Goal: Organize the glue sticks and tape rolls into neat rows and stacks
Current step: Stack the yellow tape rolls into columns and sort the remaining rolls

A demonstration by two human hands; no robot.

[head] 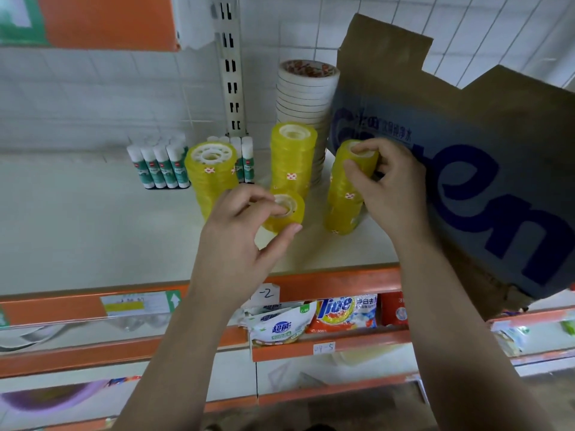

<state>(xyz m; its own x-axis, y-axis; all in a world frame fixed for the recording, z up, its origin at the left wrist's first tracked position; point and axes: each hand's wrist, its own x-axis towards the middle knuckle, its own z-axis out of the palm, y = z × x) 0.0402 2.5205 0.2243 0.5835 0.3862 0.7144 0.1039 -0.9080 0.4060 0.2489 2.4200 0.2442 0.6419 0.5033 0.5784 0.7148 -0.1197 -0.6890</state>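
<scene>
Tape rolls (292, 157) in yellow stand in three stacks on the white shelf (93, 219), with a taller stack of white rolls (306, 98) behind them and glue sticks (158, 166) upright in rows at the back left. The left hand (236, 241) has its grip pinched on a single yellow roll (284, 213) just in front of the middle stack; whether that roll touches the shelf cannot be told. The right hand (385, 188) has its grip curled round the top roll (367, 161) of the right stack, just beside a tilted cardboard box (466, 166).
</scene>
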